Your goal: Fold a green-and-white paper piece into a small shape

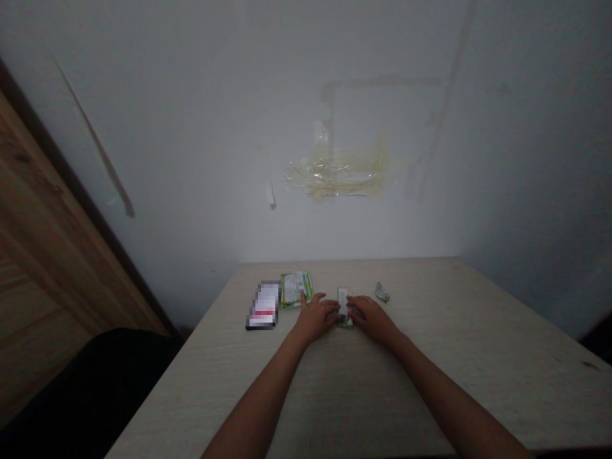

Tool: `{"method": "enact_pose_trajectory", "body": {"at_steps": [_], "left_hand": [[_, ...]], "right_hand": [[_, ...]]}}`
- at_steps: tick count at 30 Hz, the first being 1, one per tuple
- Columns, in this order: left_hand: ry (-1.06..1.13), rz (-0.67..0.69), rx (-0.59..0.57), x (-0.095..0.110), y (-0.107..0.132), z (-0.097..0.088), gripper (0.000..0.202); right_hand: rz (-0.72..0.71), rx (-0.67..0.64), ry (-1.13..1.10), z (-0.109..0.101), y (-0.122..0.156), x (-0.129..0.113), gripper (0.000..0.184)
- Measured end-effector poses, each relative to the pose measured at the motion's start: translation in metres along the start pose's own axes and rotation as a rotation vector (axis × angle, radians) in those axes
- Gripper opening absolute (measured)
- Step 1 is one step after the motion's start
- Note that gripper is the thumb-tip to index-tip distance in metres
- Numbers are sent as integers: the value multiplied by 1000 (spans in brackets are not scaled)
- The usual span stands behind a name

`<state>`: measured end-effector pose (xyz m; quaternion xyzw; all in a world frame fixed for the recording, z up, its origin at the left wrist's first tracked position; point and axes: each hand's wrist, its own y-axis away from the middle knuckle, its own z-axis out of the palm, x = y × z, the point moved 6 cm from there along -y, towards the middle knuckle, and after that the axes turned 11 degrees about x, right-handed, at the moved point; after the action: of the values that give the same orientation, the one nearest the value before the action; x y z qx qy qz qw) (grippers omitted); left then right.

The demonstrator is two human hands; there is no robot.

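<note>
A narrow green-and-white wrapper [343, 305], apparently folded, lies on the pale wooden table between my hands. My left hand [316, 317] rests at its left edge, fingertips on it while the outer fingers spread away. From the other side, my right hand [373, 315] grips the right edge with bent fingers. Just beyond my left hand lie flat green printed wrappers [292, 288], seemingly stacked; one finger of that hand overlaps their edge. A small crumpled wrapper piece [382, 292] sits past my right hand. Print on the wrappers is too small to read.
A phone [264, 306] with a blurred-out screen lies left of the wrappers. The table [430, 382] meets a grey wall [215, 159] with peeling tape [344, 175]. Wooden boards [57, 255] and a dark shape [105, 382] stand at the left.
</note>
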<state>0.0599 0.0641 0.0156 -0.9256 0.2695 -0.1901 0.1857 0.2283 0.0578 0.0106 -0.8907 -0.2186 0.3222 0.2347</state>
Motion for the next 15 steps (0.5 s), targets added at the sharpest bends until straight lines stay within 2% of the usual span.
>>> {"method": "enact_pose_trajectory", "body": {"at_steps": [10,15], "left_hand": [[-29,19,3,0,2,6,33],[-32,4,18,2,-1,5,30]], "right_hand": [[7,11,-25,3,0,4,28],[151,53,-128,5,-5,24,23]]}}
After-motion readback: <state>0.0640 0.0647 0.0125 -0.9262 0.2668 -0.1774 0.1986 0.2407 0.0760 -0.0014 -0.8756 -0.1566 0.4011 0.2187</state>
